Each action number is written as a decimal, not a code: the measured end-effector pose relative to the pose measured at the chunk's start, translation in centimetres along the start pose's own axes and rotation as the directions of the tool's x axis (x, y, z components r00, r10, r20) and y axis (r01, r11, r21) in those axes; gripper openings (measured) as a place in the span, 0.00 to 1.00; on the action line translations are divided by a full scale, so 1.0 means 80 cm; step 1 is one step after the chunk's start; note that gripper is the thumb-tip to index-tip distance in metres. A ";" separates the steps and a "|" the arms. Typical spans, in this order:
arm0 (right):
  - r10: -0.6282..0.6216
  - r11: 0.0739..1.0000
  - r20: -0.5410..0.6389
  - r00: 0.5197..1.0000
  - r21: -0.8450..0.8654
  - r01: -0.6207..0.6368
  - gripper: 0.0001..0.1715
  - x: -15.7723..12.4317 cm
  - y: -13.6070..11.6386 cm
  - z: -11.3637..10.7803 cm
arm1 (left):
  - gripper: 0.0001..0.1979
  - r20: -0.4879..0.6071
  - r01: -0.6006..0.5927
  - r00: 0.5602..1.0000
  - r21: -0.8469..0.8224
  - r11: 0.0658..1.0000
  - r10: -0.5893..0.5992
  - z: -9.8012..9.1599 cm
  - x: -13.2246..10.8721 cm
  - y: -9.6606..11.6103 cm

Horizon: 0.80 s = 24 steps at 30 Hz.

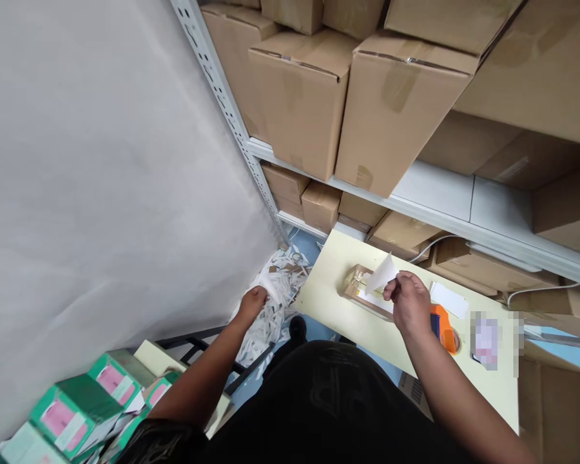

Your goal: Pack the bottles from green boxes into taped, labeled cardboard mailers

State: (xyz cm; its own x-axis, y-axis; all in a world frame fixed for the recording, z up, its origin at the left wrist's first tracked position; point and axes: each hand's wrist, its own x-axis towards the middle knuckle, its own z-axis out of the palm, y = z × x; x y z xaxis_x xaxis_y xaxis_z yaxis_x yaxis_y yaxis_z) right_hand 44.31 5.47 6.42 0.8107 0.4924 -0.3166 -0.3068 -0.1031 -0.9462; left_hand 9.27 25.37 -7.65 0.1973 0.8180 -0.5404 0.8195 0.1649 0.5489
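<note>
My right hand [410,301] is closed, pinching a white paper label [383,273] between thumb and fingers. The label is raised above a small taped cardboard box [374,305] on the table, hiding part of its top. A white patch with a bit of yellow shows on that box. Off the table's left end, my left hand [252,303] is closed over a heap of white paper scraps [283,290]. Whether it holds a scrap cannot be made out against the white heap. An orange tape dispenser [445,327] lies just right of my right wrist.
The pale table [328,283] also bears white sheets [448,299] and a blurred-out phone-like object [484,345]. Behind it, a metal shelf [430,193] holds several cardboard boxes [391,103]. Green boxes [77,406] with pink labels stand at lower left, beside a grey-white wall sheet [101,161].
</note>
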 end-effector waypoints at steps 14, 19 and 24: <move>0.051 0.976 0.215 0.975 -0.219 -0.002 0.10 -0.071 0.008 -0.007 | 0.32 0.639 -0.064 0.686 -0.422 0.904 0.347 0.026 -0.012 0.158; 0.055 0.954 0.358 0.932 -0.295 0.057 0.05 -0.071 -0.007 -0.042 | 0.24 0.659 -0.112 0.554 -0.546 0.830 0.509 0.058 -0.073 0.245; -0.019 0.960 0.189 0.982 -0.270 0.070 0.10 -0.032 0.019 -0.087 | 0.17 0.423 -0.204 0.749 -0.585 0.785 0.510 0.111 -0.095 0.270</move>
State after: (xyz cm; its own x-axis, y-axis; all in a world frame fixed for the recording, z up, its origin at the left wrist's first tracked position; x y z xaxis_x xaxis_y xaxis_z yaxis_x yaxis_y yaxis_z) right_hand 45.26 -1.97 5.35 0.7074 0.6489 -0.2802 -0.1033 -0.2973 -0.9492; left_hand 30.24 17.84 2.62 0.7937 0.4631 -0.3944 0.2879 0.2851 0.9142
